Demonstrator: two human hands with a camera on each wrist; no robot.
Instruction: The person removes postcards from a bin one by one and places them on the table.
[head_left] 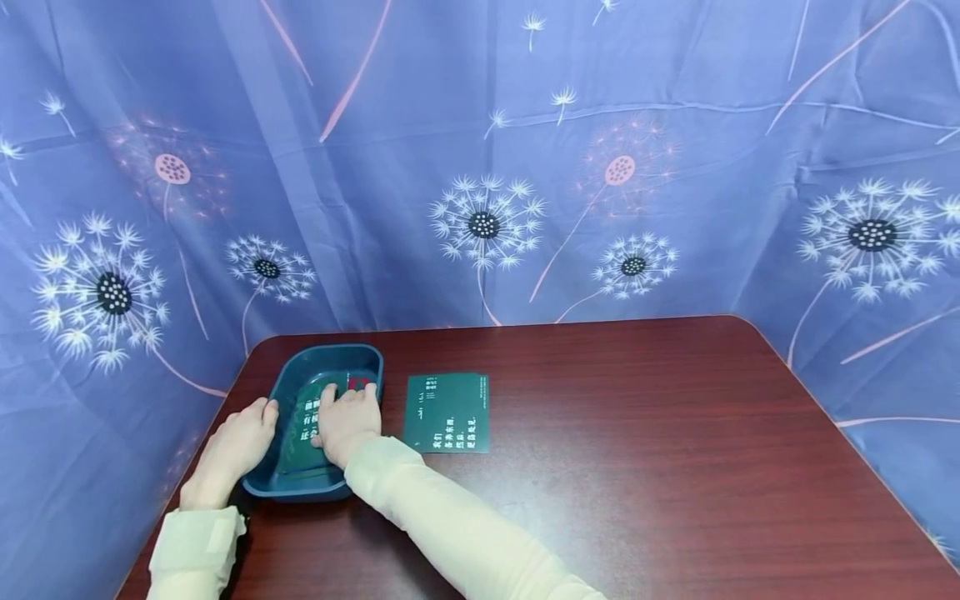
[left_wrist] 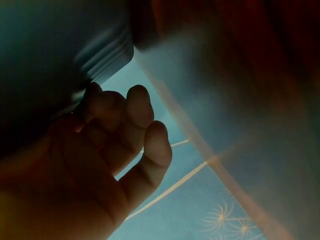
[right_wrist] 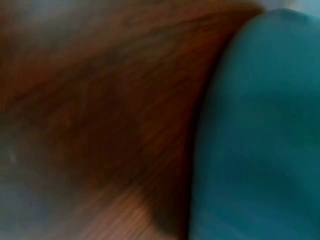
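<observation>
1. Green printed card (head_left: 298, 450), thin and flat, with pale Chinese characters on its face, lies inside the tray (head_left: 303, 493) at the left end of the table (head_left: 637, 467), partly hidden beneath the right hand (head_left: 348, 421). A small red patch (head_left: 358, 383) shows near the fingertips; whether it belongs to this card, I cannot tell.
2. Nearest come two pale sleeves: the left sleeve (head_left: 195, 542) ends in a thick, folded cuff, and the right sleeve (head_left: 450, 521) runs diagonally in softly wrinkled cloth.
3. The left hand (head_left: 232, 446) holds the tray's left rim with bent fingers. Seen from below in the left wrist view, the outer fingers stand slightly apart; the thumb's exact place is unclear.
4. The right hand reaches over the tray's right wall, palm down, its fingers spread apart and touching the card's surface.
5. The tray is deep teal-blue and oblong, with rounded corners and raised walls; its side looks smooth in the right wrist view, and fine ridges mark one corner in the left.
6. The second card (head_left: 447, 412), rectangular and green with white characters, lies flat just right of the tray.
7. The table is reddish-brown, wood-grained and glossy, with rounded far corners.
8. Behind hangs a creased blue cloth backdrop (head_left: 405, 208), printed with white, feathery dandelions (head_left: 483, 225).
</observation>
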